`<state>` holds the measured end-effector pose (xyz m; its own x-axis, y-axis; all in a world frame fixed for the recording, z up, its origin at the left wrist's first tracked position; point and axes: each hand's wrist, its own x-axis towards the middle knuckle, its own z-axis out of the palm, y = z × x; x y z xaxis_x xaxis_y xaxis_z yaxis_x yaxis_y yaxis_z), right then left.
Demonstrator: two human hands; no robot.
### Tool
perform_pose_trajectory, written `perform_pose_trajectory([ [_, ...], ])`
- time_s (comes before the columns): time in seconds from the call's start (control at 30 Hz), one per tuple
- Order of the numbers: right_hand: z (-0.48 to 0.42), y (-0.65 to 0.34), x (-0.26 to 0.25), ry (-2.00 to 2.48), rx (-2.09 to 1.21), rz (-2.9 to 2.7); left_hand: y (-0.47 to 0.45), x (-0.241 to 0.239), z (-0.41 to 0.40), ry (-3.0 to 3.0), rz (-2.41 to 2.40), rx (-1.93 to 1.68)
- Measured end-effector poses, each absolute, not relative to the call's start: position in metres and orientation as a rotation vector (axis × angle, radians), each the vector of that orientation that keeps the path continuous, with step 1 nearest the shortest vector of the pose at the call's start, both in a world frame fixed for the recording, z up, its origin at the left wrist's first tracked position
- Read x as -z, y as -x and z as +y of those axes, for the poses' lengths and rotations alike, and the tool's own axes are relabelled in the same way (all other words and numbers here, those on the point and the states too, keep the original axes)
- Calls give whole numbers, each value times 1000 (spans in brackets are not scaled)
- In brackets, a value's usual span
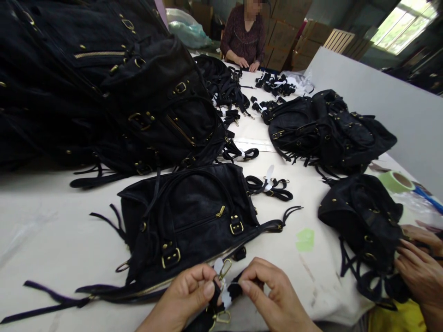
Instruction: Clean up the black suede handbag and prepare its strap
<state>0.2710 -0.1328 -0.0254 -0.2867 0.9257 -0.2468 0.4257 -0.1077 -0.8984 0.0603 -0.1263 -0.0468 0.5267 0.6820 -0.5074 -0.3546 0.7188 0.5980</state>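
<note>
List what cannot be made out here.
Head view:
- Strap between left hand and right hand: fingers hide most of it.
- Co-worker's hands: cut off by right edge.
- Bag pile: cropped at top left.
- Far person's work: too small.

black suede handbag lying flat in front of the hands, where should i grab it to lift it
Judging by its pose, take the black suede handbag by its looped black carry handles, coming from above: they arch over the flat front, free of the buckles.
</note>
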Motion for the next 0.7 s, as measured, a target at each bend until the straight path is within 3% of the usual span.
perform_pose_trajectory([
  [0.7,-128,-265,27,1481,-1385,-1713,-58,47,-127,-391,742,-678],
])
